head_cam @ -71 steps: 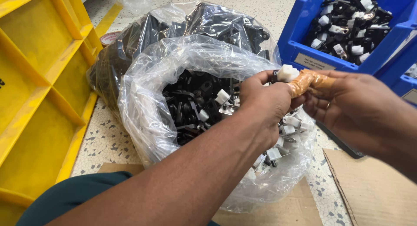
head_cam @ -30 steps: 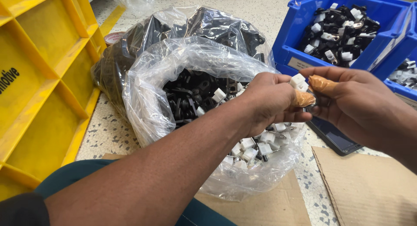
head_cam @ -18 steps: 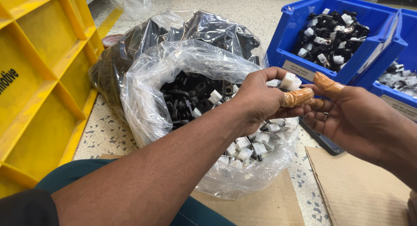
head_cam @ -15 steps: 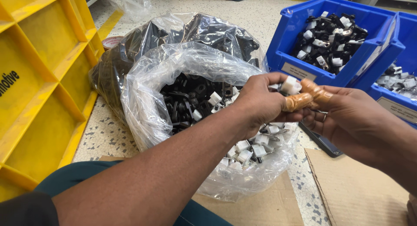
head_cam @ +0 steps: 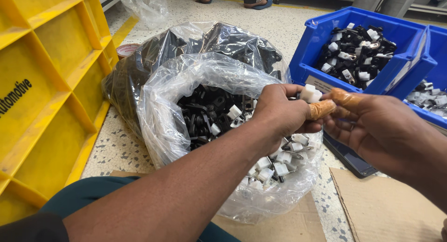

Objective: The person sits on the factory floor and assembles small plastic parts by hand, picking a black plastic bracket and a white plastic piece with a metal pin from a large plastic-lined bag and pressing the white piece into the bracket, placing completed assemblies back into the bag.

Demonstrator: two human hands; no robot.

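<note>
Left hand (head_cam: 279, 114) pinching small white plastic clip (head_cam: 309, 93) w/ right hand (head_cam: 372, 128), taped fingertips, above crinkly clear bag (head_cam: 167, 111)

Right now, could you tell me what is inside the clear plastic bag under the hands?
The clear plastic bag holds small black and white plastic clips. The left hand and crumpled film cover part of them; the bottom is hidden.

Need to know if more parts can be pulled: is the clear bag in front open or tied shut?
Open. The clear plastic bag's mouth is spread wide, showing black and white clips inside, heaped below the left hand.
</note>
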